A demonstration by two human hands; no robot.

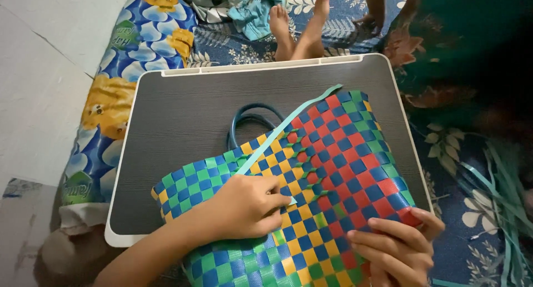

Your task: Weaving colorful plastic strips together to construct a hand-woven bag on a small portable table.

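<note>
The woven basket [311, 192] – plastic strips in blue, green, yellow and red checks – lies on its side across the near half of the dark lap table [183, 115], its near end hanging off the table edge toward the person. The left hand [244, 206] sits on the basket's middle w/ fingers clenched, pinching the near end of a loose teal strip [288, 123] that runs diagonally up and away to the far right. The right hand [397, 245] grips the basket's near-right corner, fingers curled over the red-and-blue weave, steadying it. A blue handle loop [250, 117] pokes out on the far side of the basket. To do this bit well, I'd judge: keep the strip flat (no twist), feed it under and over the crossing strips in line w/ the check pattern, and pull snug – not so hard the weave puckers. The right hand's hold should stay firm so the basket doesn't slide on the smooth table. Spare teal strips [502, 192] lie on the floral bedding [449, 153] at right; another person's bare feet [297, 23] rest beyond the table's far edge.
</note>
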